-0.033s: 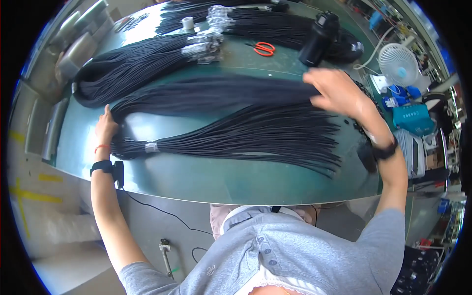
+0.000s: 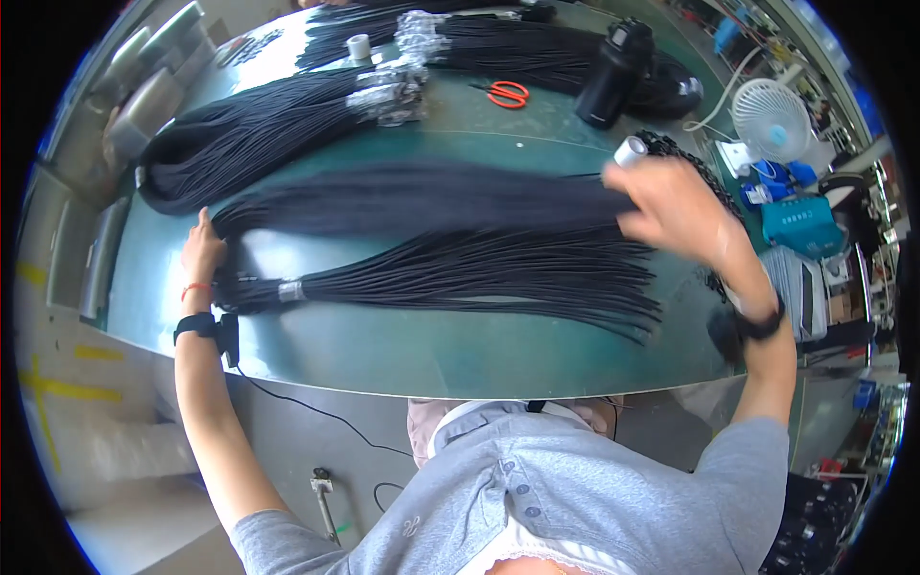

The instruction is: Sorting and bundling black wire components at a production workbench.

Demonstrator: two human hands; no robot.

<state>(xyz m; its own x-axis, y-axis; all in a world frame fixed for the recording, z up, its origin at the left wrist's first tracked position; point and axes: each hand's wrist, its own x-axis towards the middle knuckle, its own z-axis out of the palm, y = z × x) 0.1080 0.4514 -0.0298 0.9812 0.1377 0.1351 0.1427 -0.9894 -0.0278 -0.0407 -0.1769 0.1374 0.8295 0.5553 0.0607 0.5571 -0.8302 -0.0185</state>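
Note:
Two long bundles of black cords lie side by side across the green table (image 2: pixel 460 355). My left hand (image 2: pixel 203 254) grips the left end of the upper bundle (image 2: pixel 422 196). At that bundle's right end, my right hand (image 2: pixel 671 206) is blurred, with its fingers curled over the loose cord ends. The lower bundle (image 2: pixel 460 273) is bound with a silvery tape wrap (image 2: pixel 290 290) near its left end and fans out loose at the right. A small white tape roll (image 2: pixel 630 150) shows just above my right hand; whether the hand holds it is unclear.
More black cord bundles (image 2: pixel 249 139) with clear wrapped ends lie at the back. Orange-handled scissors (image 2: pixel 508 93), a black bottle (image 2: pixel 613 72) and another tape roll (image 2: pixel 358 46) stand beyond. A white fan (image 2: pixel 771 107) and a teal box (image 2: pixel 800 220) sit at the right.

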